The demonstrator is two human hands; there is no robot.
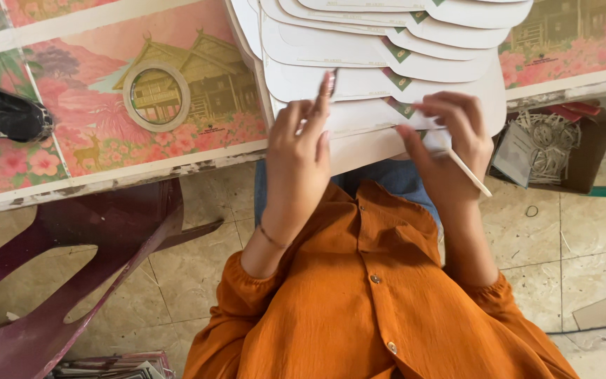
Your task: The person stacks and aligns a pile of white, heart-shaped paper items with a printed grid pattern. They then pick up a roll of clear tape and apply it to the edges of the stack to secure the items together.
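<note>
A fanned stack of white, rounded card cut-outs (359, 49) lies on the table edge, each with a small green mark. My left hand (301, 151) rests on the nearest card (359, 116), fingers stretched flat and index finger pointing up. My right hand (450, 144) pinches that same card's lower edge and holds a thin pale wooden stick (473, 175) that slants down to the right. Orange sleeves cover both my forearms.
The table (106, 175) is covered in a pink printed sheet with houses and flowers. A roll of tape (156, 96) lies on it, a black stapler (5, 116) at the left. A cardboard box (590, 158) of scraps stands right; a purple chair (71, 245) lower left.
</note>
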